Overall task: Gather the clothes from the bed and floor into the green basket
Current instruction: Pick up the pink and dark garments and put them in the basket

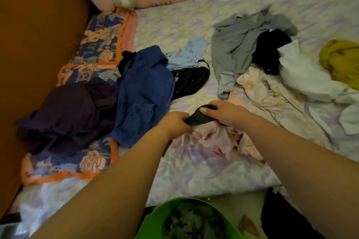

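A: Hands?
B: Left hand (pixel 175 122) & right hand (pixel 223 111) both pinch a small dark grey cloth piece (pixel 198 117) over crumpled pale pink fabric (pixel 213 139) on the floral bedsheet (pixel 194 170).
A: Basket?
B: Round green plastic basket (pixel 155 217) at bottom edge, dark patterned cloth (pixel 192 221) inside.

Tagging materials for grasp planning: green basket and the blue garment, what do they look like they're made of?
Green basket: looks like moulded plastic; smooth, uniform bright rim with slight sheen. Blue garment: woven fabric, possibly denim or chambray; matte, mottled blue, soft crumpled folds. Exact fibre unclear.
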A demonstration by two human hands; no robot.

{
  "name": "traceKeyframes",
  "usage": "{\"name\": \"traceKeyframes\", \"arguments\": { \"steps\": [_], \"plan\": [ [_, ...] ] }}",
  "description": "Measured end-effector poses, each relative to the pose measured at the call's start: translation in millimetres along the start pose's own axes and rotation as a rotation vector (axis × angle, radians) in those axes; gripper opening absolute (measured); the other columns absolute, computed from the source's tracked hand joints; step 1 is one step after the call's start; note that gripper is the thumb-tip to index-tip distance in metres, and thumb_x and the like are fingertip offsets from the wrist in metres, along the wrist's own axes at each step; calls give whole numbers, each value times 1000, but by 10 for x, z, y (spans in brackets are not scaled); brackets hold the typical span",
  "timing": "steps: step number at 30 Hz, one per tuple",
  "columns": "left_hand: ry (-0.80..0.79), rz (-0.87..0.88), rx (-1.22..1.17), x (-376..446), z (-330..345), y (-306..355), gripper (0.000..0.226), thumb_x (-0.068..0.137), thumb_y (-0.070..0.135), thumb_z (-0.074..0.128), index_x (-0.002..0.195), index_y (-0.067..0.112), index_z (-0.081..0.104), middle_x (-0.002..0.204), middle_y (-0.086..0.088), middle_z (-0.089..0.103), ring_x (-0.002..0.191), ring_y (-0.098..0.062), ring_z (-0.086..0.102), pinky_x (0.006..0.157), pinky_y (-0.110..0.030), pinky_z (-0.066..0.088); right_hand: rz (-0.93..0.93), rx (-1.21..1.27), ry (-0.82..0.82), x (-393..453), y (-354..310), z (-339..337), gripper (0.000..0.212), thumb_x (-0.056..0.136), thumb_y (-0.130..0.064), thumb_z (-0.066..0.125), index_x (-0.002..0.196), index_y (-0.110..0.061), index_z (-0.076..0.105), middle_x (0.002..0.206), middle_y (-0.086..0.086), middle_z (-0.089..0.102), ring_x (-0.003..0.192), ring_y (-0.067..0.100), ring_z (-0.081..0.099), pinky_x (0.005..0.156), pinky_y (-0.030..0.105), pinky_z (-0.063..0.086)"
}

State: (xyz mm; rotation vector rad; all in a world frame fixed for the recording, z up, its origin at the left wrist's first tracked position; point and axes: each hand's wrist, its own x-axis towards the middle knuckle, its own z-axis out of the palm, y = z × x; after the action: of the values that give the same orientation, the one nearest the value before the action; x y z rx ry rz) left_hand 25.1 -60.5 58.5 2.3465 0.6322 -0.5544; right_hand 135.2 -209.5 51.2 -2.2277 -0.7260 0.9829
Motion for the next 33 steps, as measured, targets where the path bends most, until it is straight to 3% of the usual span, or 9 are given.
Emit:
{"name": "traceKeyframes", "arguments": {
  "steps": [2,4,7,13,20,23,27,30,33],
  "plan": [
    [38,-5,-65,-341,-137,53,6,78,8,64,84,7,65,66,-4,52,70,-21,48,61,-30,36,13,-42,-75,-253,-236,-29,65,80,-59,64,130,-20,49,116,0,56,98,18,52,75,25,42],
    [120,6,-186,-756,-315,87,14,78,2,58,68,10,54,60,-3,40,61,-18,39,59,-28,30,-1,-150,-122,-533,-533,-44,80,71,-54,76,134,-18,42,124,-1,53,108,21,53,86,30,43],
    [168,2,-315,-1216,-533,154,34,81,-2,51,58,17,33,56,0,27,52,-13,24,49,-25,20,-52,-378,13,-759,-878,-16,56,79,-34,74,122,-12,46,119,9,59,104,29,57,78,35,45],
    [227,57,-293,-2121,-977,218,23,89,15,59,81,12,38,71,-6,34,65,-18,33,60,-31,23,-100,-398,103,-1433,-1746,-13,15,93,-24,56,95,-10,49,78,10,49,83,28,49,69,33,37],
    [381,4,-148,-2846,-1213,83,40,88,18,62,121,12,41,97,-11,52,78,-26,51,62,-36,39,-251,-234,84,-2136,-2535,-42,31,99,-19,43,122,-10,62,106,15,59,88,25,51,75,32,40],
    [499,-37,-187,-3103,-1237,-29,31,91,22,56,117,9,46,90,-13,53,69,-27,47,61,-35,36,-232,32,95,-2393,-2911,-39,37,98,-20,47,131,-8,56,127,15,58,113,31,54,95,38,45],
    [538,-113,-255,-3394,-1354,-152,34,92,13,54,124,10,44,98,-15,57,75,-30,51,65,-38,39,-107,452,25,-2589,-3144,24,33,97,-29,48,115,-5,62,116,22,63,104,35,61,97,46,48],
    [452,-171,-303,-3549,-1505,-182,56,86,14,66,135,6,40,127,-17,54,109,-37,54,82,-41,47,-134,817,-91,-2703,-3326,42,33,98,-33,48,86,-8,65,79,12,67,73,25,63,73,33,52],
    [233,-198,-288,-3747,-1543,-185,79,86,17,72,151,13,26,149,-11,38,132,-35,43,102,-44,43,-216,991,-140,-2821,-3640,17,34,98,-35,47,83,-10,64,70,6,66,67,19,61,64,26,49]
  ]
}}
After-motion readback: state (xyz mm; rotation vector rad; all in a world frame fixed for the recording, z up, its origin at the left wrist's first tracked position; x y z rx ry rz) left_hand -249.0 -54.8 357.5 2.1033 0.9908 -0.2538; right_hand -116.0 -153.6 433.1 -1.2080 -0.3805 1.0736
